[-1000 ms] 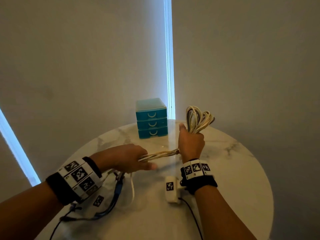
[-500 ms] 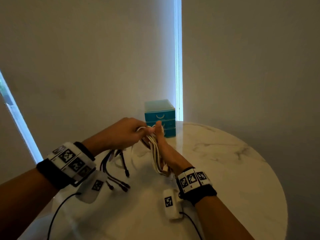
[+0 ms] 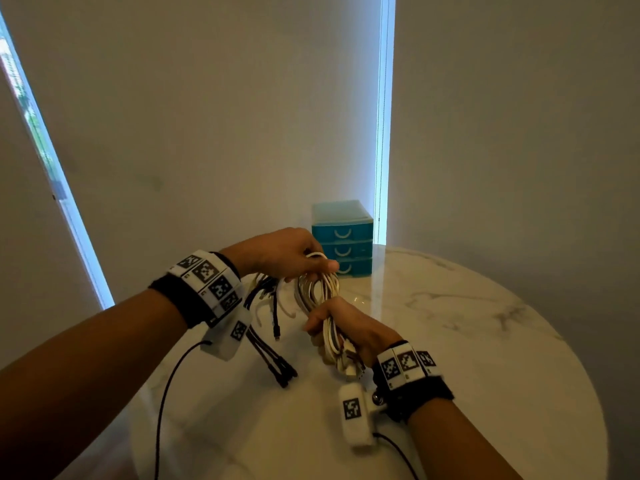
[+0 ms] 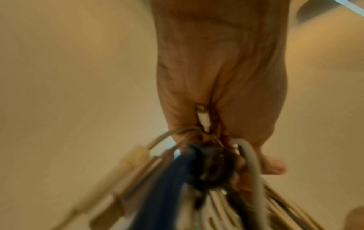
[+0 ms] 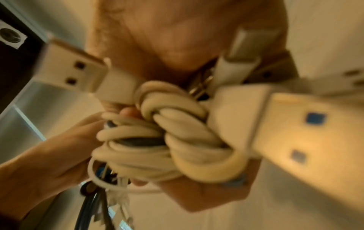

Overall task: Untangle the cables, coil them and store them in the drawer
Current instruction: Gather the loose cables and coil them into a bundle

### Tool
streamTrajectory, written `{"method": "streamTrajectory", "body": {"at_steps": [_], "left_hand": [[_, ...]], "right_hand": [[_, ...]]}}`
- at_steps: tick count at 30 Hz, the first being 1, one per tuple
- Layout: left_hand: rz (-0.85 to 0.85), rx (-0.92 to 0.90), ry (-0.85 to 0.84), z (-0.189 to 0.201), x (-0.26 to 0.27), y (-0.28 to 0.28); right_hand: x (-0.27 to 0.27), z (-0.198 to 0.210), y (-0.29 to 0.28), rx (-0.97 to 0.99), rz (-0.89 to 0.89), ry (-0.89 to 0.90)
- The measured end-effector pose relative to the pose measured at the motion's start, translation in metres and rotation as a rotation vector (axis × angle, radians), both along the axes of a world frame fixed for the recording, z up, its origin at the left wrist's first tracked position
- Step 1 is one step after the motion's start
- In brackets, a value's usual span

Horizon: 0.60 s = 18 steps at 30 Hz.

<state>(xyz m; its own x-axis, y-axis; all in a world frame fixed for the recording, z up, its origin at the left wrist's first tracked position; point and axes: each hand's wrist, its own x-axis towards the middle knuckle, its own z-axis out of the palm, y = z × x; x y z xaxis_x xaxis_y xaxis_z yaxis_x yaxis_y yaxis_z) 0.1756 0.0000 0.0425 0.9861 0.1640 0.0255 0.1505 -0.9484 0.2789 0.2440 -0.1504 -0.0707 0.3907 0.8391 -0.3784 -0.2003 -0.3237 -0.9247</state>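
Both hands met over the round marble surface (image 3: 450,341). The right hand (image 3: 349,327) was wrapped round the lower part of a white cable coil (image 3: 323,296), its loops standing roughly upright and its USB plugs (image 5: 78,73) splaying out by the wrist. The left hand (image 3: 280,252) closed on the top of the same coil and, in the same grip, held a set of dark cables (image 3: 273,341) whose plug ends hung down to or just above the surface; the left wrist view was too blurred to show which strands the fingers (image 4: 272,166) pinched. A second before, the right hand had held the coil up and away to the right, with one strand stretched across to the left hand, which was low near the surface; since then the coil had been brought to the centre, turned upright, and the loose strand taken up. This suggested that the white cable was nearly or fully coiled, while the dark cables remained uncoiled and possibly still entangled with it. The teal drawer unit (image 3: 342,237) stood at the far edge of the surface, just beyond the left hand, with all three drawers closed, so that storage had not yet begun
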Motion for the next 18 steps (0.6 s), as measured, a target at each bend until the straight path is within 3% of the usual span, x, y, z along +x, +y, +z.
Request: {"method": "streamTrajectory", "body": {"at_steps": [4,10,14,18], "left_hand": [[-0.068,0.016,0.034,0.004,-0.007,0.010],[-0.159,0.153,-0.168,0.002,-0.002,0.013],[-0.234,0.461,-0.171,-0.009,-0.002,0.009],[-0.361,0.983,-0.208,-0.028,0.004,0.001]], "right_hand": [[0.010,0.003,-0.008,-0.024,-0.005,0.044],[0.015,0.001,-0.009,-0.067,-0.030,0.039],[0.020,0.004,-0.012,-0.092,-0.078,0.001],[0.019,0.007,-0.011,-0.125,-0.126,-0.075]]}}
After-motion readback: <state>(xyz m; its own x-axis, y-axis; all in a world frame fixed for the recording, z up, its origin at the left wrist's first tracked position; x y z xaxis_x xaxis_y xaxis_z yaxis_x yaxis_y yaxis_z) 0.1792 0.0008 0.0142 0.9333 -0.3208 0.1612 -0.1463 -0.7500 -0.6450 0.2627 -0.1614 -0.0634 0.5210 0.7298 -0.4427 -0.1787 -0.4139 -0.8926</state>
